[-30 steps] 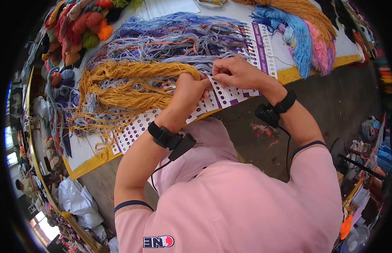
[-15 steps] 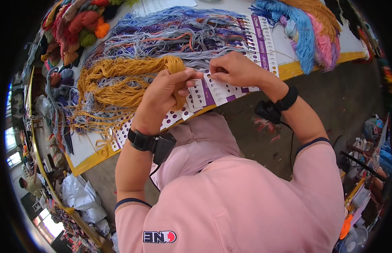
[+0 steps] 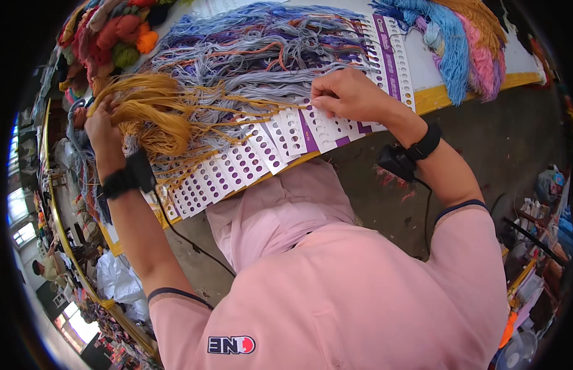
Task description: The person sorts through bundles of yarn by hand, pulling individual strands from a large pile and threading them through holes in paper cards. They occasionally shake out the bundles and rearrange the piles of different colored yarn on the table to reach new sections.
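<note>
Left grip (image 3: 103,131) — around mustard yarn (image 3: 167,123)

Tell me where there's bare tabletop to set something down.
Bare white tabletop: one strip between the punched cards and light blue skein, another right of the pink skein, both bordered by yellow edging. Crowded: between left hand and right hand, where gold yarn overlies grey yarn and cards.

A multicoloured yarn heap (image 3: 121,34) sits at the table's (image 3: 514,80) far left, blue (image 3: 454,69) and pink skeins (image 3: 475,54) at its right end; a white plastic bag (image 3: 118,277) lies beyond its near left corner
</note>
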Tool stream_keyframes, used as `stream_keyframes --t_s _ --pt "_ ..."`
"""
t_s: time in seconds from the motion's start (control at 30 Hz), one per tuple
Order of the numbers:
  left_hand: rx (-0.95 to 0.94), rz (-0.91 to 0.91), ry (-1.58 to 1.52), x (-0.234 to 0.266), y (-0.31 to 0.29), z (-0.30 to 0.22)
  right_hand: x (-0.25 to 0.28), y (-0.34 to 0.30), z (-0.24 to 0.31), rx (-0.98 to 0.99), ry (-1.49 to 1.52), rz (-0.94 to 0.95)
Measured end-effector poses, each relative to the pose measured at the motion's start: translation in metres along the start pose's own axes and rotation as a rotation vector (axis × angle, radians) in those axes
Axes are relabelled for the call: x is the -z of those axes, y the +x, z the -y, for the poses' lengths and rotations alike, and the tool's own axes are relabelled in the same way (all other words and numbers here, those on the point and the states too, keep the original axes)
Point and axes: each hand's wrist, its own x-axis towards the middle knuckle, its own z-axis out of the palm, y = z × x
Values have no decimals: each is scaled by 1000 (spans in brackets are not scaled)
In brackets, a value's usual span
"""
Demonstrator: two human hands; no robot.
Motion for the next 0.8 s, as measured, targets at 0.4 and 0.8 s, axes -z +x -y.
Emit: stream_keyframes --t_s 0.4,0.8 --pt "862 847 -761 -162 -185 33 -30 0 16 32 22 -341" --pt "811 906 -752 -149 -187 21 -47 17 50 -224 965 -192"
